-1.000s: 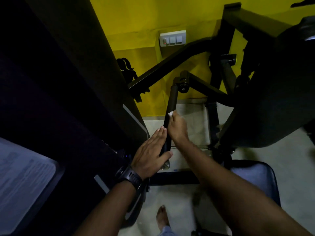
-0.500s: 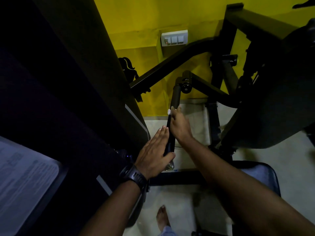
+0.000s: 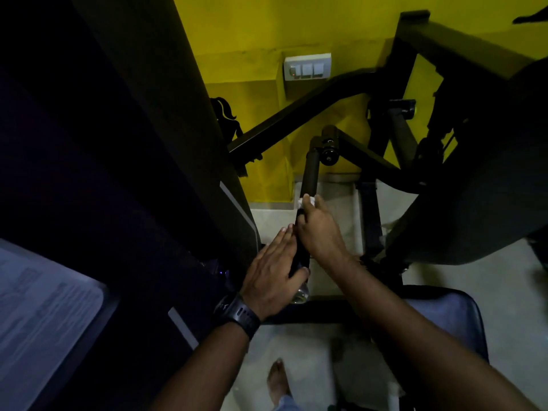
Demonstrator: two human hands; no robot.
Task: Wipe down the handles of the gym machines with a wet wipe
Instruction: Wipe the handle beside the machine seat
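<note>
A bare foot (image 3: 278,378) stands on the floor (image 3: 296,345), below the hands. The left hand (image 3: 274,277), with a black watch (image 3: 237,314), lies along the low end of the black handle (image 3: 310,170), with straight fingers and the thumb hooked over it. Just above, the right hand (image 3: 320,229) wraps round the handle and holds a white wipe (image 3: 305,200) against it. Far past both hands, a switch plate (image 3: 307,66) sits on the yellow wall (image 3: 252,40).

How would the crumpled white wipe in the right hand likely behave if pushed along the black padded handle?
Probably floppy: the crumpled white wipe sits bunched under the right hand. Likely light, as only a small wad shows. It may drag rather than slide on the matte-looking black padded handle, which the left hand steadies.
</note>
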